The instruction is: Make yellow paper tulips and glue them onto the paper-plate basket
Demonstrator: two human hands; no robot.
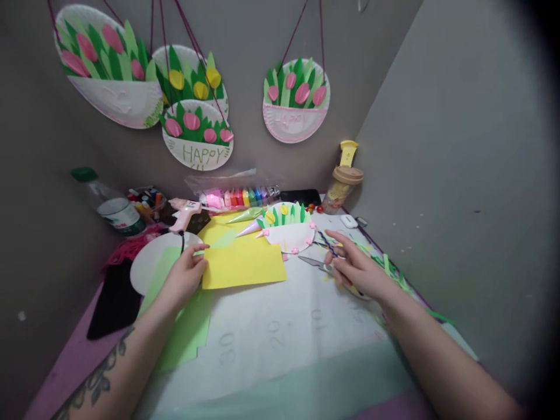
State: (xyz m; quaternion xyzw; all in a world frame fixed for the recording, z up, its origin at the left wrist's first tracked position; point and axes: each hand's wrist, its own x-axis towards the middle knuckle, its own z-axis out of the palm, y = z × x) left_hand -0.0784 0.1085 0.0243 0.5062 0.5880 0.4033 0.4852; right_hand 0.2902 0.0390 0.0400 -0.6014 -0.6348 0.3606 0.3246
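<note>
A sheet of yellow paper (245,267) is pinched at its left edge by my left hand (188,271), above the white work surface. My right hand (356,265) has its fingers apart over a pair of scissors (311,262); the blades point left and the hand partly hides the handles. Close to those fingertips lies a thin dark-blue striped stick (327,243). Just behind the yellow sheet rests a paper-plate basket (289,236) with green paper leaves, yellow flowers and pink dots along its rim.
Green paper sheets (188,332), a white plate (142,262) and a black tablet-like slab (116,303) lie left. Behind them are a pink glue gun (186,214) and a bottle (116,207). A lidded cup (343,189) stands back right, green scraps (394,271) nearer. Finished plates (296,111) hang on the wall.
</note>
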